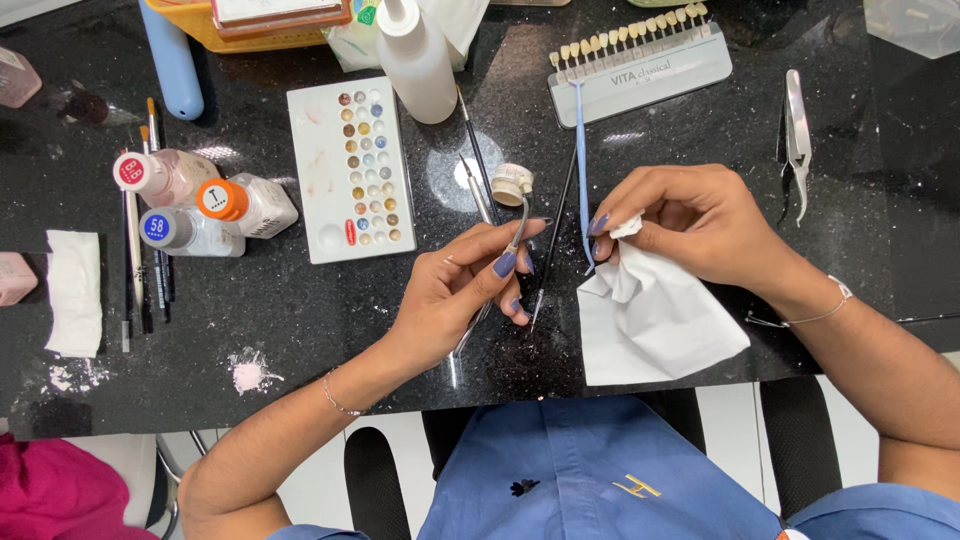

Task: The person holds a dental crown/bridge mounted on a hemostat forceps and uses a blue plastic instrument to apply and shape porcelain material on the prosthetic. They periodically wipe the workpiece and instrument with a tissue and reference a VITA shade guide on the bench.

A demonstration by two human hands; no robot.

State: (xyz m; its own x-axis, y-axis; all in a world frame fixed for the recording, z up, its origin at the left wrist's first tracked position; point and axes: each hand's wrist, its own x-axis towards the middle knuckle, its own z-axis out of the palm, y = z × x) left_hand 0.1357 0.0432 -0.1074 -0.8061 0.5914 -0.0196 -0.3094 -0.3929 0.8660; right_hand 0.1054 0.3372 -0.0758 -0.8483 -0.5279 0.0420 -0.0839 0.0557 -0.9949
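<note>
Closest to us is the person's blue shirt [600,470], right at the near edge of the black desk [300,330]. Both arms reach over that edge.

The left hand [460,295] is closed around thin metal tweezers [497,270]. The tips of the tweezers point away from the person and pinch a small cream-white dental piece [512,185], held up just above the desk. A thin dark brush [552,240] lies just beside this hand.

The right hand [690,225] is closed on a crumpled white tissue [650,315]. The fingers pinch the top of it, and the rest hangs down onto the desk near the near edge. The two hands are close but not touching.

Between them a light blue stick [581,160] runs back to a grey card with a row of little sample teeth [640,60] at the far edge. A white bottle [415,60] stands at the far edge too, next to a white tray with small colour dots [350,170]. Toward the left edge lie three small jars [200,205] on their sides. A folded white cloth [75,290] sits at the left edge, with some pink powder [248,372] spilled near it. Metal pliers [797,130] rest near the far right corner.
</note>
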